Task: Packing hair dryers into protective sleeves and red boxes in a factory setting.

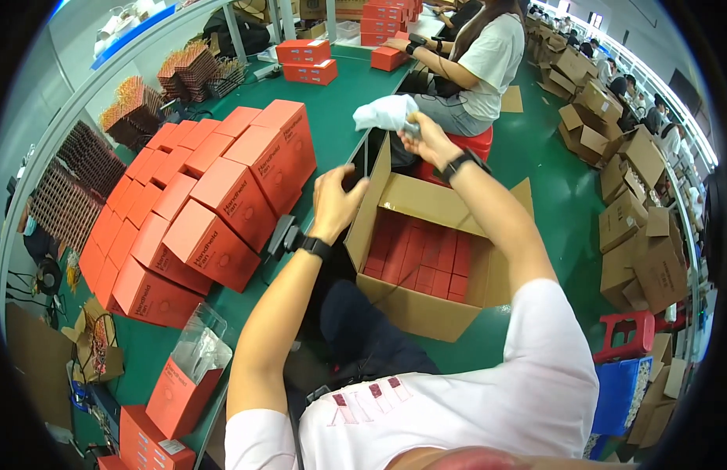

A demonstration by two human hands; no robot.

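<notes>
The open carton (426, 301) is plain brown corrugated cardboard, matt and a bit rough at the flap edges. Inside it, the small red boxes (422, 262) look like smooth printed paperboard. Same deal with the stacked orange-red boxes (214, 211) on the bench, smooth card with a slight sheen. The bench top (332, 110) is a green mat, matt and even. The white bundle (387, 112) at the right hand (426, 139) reads as soft, crinkly thin plastic or cloth, can't tell which. Clear glossy plastic bag (200, 345) sticks out of an open box. Both wrists have black matt bands.
</notes>
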